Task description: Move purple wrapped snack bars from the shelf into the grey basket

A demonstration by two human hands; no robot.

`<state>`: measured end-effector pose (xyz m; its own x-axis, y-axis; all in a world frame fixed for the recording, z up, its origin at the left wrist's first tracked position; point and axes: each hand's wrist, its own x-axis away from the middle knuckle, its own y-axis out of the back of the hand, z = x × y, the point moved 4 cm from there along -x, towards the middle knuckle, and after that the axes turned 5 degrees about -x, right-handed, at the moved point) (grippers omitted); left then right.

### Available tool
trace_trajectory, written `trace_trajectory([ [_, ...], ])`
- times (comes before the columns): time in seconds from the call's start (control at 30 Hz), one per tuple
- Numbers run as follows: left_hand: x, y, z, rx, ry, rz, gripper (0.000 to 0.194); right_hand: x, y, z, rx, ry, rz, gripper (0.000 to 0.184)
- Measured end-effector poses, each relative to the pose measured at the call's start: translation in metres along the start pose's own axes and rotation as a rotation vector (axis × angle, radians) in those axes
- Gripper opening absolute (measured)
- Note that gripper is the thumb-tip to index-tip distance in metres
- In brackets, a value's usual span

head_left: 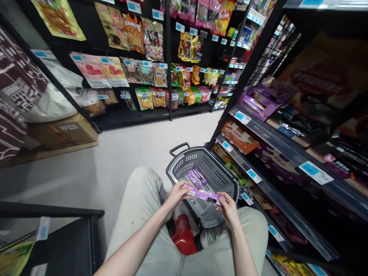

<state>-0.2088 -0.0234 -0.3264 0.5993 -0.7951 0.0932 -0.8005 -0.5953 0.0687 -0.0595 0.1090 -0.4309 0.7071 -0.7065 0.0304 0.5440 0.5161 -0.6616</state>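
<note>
Purple packet (202,194) pinched by its ends: left hand (178,193) at 9 o'clock, right hand (229,209) at 3, fingertips only, I'd guess so it stays straight and the print isn't covered. It's over the grey basket (215,168), parked at 12 o'clock from the lap, handy for both hands. More packets (196,178) lie inside toward 11, shelves (276,142) at 2.
</note>
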Motion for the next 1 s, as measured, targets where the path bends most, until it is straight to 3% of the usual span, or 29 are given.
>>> trace_trajectory([
  [0.37, -0.003, -0.003, 0.010, -0.057, 0.067, 0.090, 0.042, -0.008, 0.013, -0.001, 0.059, 0.170, -0.169, 0.045],
  [0.57, 0.013, -0.012, 0.026, -0.280, 0.332, 0.398, 0.048, -0.006, 0.018, 0.004, 0.116, 0.275, -0.250, 0.046],
  [0.67, 0.019, -0.017, 0.031, -0.339, 0.369, 0.474, 0.044, -0.006, 0.019, 0.002, -0.007, 0.296, -0.288, 0.047],
  [0.77, 0.017, -0.022, 0.031, -0.325, 0.295, 0.405, 0.048, -0.002, 0.004, -0.010, -0.146, 0.213, -0.169, 0.044],
  [0.9, 0.010, -0.027, 0.037, -0.392, 0.198, 0.295, 0.048, 0.007, -0.039, -0.039, 0.023, 0.004, 0.181, 0.045],
  [1.0, 0.007, -0.025, 0.046, -0.552, 0.183, 0.295, 0.040, 0.003, -0.048, -0.047, 0.150, -0.009, 0.141, 0.047],
])
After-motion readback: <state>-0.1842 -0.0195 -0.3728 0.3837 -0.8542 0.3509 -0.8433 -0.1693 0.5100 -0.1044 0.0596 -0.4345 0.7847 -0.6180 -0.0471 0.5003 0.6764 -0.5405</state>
